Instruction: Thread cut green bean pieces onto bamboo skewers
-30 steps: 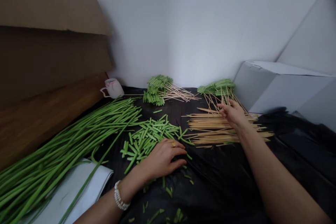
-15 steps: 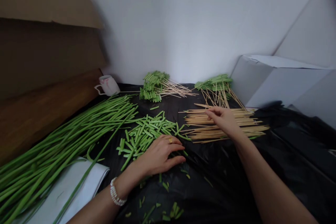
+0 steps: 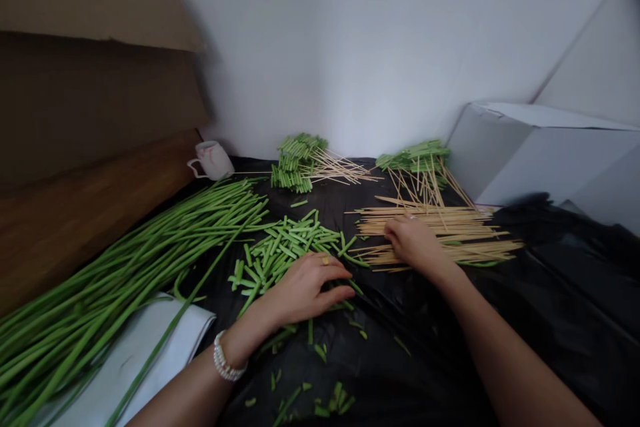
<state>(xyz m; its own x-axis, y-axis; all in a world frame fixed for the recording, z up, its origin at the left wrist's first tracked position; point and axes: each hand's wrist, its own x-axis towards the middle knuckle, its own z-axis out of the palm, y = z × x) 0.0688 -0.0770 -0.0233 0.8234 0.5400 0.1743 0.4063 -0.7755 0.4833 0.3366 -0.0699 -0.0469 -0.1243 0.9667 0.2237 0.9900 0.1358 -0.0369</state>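
Observation:
My left hand (image 3: 313, 285) rests palm down at the near edge of a heap of cut green stem pieces (image 3: 280, 247). Its fingers are spread, and nothing shows in them. Over a spread of bamboo skewers (image 3: 470, 221), my right hand (image 3: 415, 243) has its fingertips pinched down among the sticks. Those fingertips are partly hidden, so how many skewers are between them cannot be made out. Behind lie two piles of skewered stem pieces, a left pile (image 3: 295, 163) and a right pile (image 3: 417, 157).
Long green stems (image 3: 175, 240) lie at left, partly over a folded white sheet (image 3: 185, 330). A mug (image 3: 214, 161) leans near a cardboard box (image 3: 100, 93). A white box (image 3: 530, 153) stands at right. Black plastic (image 3: 390, 380) covers the surface, with green scraps (image 3: 335, 400) in front.
My right hand has moved down and slightly left, from the skewers' upper rows to the middle of the spread. My left hand stays almost in place. The view has shifted slightly.

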